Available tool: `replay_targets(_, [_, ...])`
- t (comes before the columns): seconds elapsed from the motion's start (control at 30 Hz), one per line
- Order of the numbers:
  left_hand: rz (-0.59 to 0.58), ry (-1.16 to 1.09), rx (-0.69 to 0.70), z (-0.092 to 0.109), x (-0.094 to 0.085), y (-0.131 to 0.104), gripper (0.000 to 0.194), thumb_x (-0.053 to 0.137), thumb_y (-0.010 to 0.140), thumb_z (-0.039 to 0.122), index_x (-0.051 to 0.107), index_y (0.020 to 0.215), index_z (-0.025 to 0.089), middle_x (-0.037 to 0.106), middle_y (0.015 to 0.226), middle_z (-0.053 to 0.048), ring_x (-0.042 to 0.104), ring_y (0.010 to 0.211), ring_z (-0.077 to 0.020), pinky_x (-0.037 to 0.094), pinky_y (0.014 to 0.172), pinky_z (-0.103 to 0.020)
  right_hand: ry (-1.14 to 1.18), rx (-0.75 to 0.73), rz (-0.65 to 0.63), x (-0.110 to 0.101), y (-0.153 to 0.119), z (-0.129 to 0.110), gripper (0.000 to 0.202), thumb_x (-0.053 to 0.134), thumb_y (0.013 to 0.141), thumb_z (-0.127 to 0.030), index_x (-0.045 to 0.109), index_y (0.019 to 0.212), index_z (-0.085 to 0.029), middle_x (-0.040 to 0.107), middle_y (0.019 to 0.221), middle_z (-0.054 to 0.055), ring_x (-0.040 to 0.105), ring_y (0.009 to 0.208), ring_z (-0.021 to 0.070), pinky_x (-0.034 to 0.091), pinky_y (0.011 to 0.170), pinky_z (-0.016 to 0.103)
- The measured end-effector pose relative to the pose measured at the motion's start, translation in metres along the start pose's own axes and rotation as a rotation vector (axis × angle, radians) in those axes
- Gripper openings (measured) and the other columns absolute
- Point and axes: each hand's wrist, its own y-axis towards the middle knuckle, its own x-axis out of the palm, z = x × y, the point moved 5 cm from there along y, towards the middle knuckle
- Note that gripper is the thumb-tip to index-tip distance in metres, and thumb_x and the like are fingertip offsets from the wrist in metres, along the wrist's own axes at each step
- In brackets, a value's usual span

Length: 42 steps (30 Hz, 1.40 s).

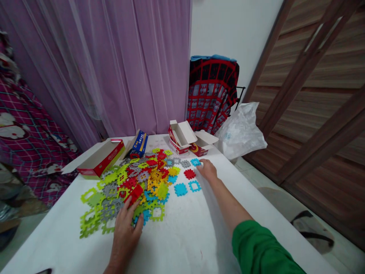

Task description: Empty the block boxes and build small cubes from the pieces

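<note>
A heap of interlocking plastic building tiles [121, 177] in green, grey, red, yellow and blue covers the left-centre of the table. My left hand [125, 226] lies over the heap's near edge with its fingers spread, the fingertips at a red block [134, 193]. Farther right, my right hand [208, 170] has its fingers curled at the edge of a blue tile [195, 161]. Near that hand lie a red tile [189, 174], a solid blue tile [180, 189] and a blue frame tile [194, 186], apart from one another. A grey tile [185, 164] sits just left of the pinched one.
Along the back stand an open red-and-green box [101, 161], a blue box [139, 142] and two open red-and-white boxes [179, 146] [199, 150]. A white plastic bag [241, 131] is beyond the white table's [182, 243] right edge. Wooden wardrobe doors [319, 99] rise at right.
</note>
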Motion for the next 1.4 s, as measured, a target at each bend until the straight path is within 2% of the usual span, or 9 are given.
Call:
replay_targets(0.17, [-0.033,-0.019,-0.031,-0.002,0.0,-0.001,0.04,0.046,0.09,0.039,0.062,0.122,0.022,0.051,0.142,-0.013,0.053,0.126,-0.0301,0.046,0.103,-0.051,-0.027,0.043,-0.035,0.022,0.027,0.0,0.055,0.062,0.082,-0.043,0.056,0.131,-0.018,0.062,0.125,0.012,0.058,0.113,0.0246,0.043,0.089,0.03])
replay_targets(0.37, [-0.047,-0.026,-0.052,-0.003,-0.001,-0.003,0.04,0.047,0.09,0.041,0.062,0.122,0.023,0.05,0.143,-0.013,0.053,0.127,-0.03,0.047,0.101,-0.051,-0.099,0.037,0.01,0.034,0.028,-0.001,0.054,0.059,0.083,-0.043,0.055,0.13,-0.017,0.066,0.118,0.013,0.058,0.111,0.0265,0.041,0.09,0.033])
replay_targets(0.47, [-0.044,-0.025,-0.053,-0.004,0.0,-0.004,0.04,0.046,0.09,0.041,0.061,0.123,0.024,0.05,0.143,-0.013,0.054,0.126,-0.0299,0.047,0.101,-0.051,-0.003,0.078,0.055,0.031,0.024,0.005,0.056,0.062,0.08,-0.04,0.054,0.13,-0.016,0.067,0.115,0.014,0.059,0.109,0.0273,0.041,0.091,0.035])
replay_targets(0.6, [-0.032,-0.022,-0.028,-0.005,0.002,-0.003,0.042,0.047,0.089,0.041,0.061,0.124,0.023,0.05,0.143,-0.014,0.054,0.125,-0.0301,0.048,0.1,-0.05,0.173,0.162,0.085,0.029,-0.001,0.025,0.061,0.061,0.079,-0.042,0.05,0.132,-0.015,0.069,0.113,0.012,0.062,0.104,0.0279,0.045,0.085,0.037])
replay_targets(0.73, [-0.006,-0.019,-0.015,-0.005,0.002,-0.001,0.041,0.046,0.089,0.04,0.062,0.123,0.022,0.052,0.142,-0.014,0.056,0.123,-0.0303,0.047,0.101,-0.05,0.307,0.14,0.146,0.032,-0.052,0.04,0.061,0.061,0.077,-0.047,0.05,0.129,-0.017,0.069,0.111,0.01,0.065,0.1,0.0261,0.048,0.081,0.035])
replay_targets(0.83, [0.005,-0.028,-0.003,-0.002,0.002,0.0,0.041,0.045,0.09,0.04,0.061,0.124,0.022,0.051,0.142,-0.013,0.055,0.124,-0.0303,0.046,0.102,-0.051,0.382,0.062,0.217,0.031,-0.091,0.034,0.059,0.061,0.076,-0.046,0.05,0.126,-0.018,0.07,0.108,0.01,0.064,0.096,0.0268,0.047,0.082,0.037])
replay_targets(0.93, [-0.004,-0.035,-0.016,0.0,0.002,0.0,0.042,0.045,0.09,0.04,0.06,0.125,0.022,0.05,0.143,-0.014,0.054,0.125,-0.0306,0.045,0.103,-0.052,0.257,-0.033,0.247,0.026,-0.114,0.015,0.054,0.062,0.077,-0.041,0.052,0.125,-0.018,0.07,0.105,0.009,0.062,0.097,0.027,0.044,0.084,0.036])
replay_targets(1.1, [-0.023,-0.061,-0.056,0.002,0.002,0.001,0.043,0.045,0.09,0.042,0.061,0.124,0.022,0.05,0.144,-0.013,0.053,0.125,-0.03,0.044,0.103,-0.051,0.041,-0.07,0.272,0.017,-0.122,-0.01,0.055,0.064,0.077,-0.036,0.052,0.127,-0.017,0.069,0.104,0.008,0.059,0.1,0.0254,0.039,0.085,0.034])
replay_targets(1.4, [-0.032,-0.098,-0.071,0.002,0.001,0.003,0.043,0.044,0.09,0.043,0.06,0.124,0.022,0.05,0.142,-0.014,0.051,0.128,-0.0299,0.04,0.107,-0.053,-0.047,-0.041,0.22,0.02,-0.121,-0.012,0.056,0.062,0.079,-0.037,0.052,0.13,-0.015,0.069,0.106,0.01,0.058,0.102,0.0264,0.037,0.084,0.035])
